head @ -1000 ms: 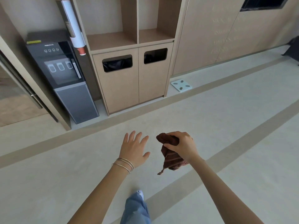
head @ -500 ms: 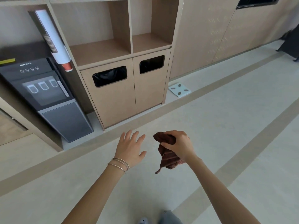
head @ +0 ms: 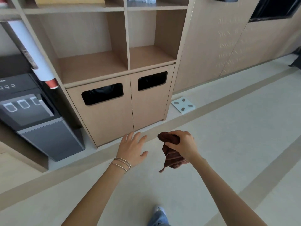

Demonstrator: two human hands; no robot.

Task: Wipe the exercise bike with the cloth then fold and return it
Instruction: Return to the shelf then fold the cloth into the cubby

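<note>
A dark brown cloth [head: 172, 156] hangs bunched from my right hand [head: 183, 145], which is shut on its upper part; a corner dangles below the fist. My left hand [head: 132, 148] is beside it on the left, palm down, fingers spread and holding nothing, with thin bangles at the wrist. Both hands are held out over the floor in front of a wooden cabinet. No exercise bike is in view.
A wooden shelf unit [head: 114, 66] with two open cubbies over two doors with dark bin slots [head: 102, 96] stands ahead. A black and grey water dispenser [head: 32, 111] with a cup tube is at left. A white bathroom scale [head: 183, 105] lies on the floor by the wall.
The view has come closer to the shelf unit and tilted up, so the cabinet looks larger. Both hands keep the same pose, the cloth still in my right hand.
</note>
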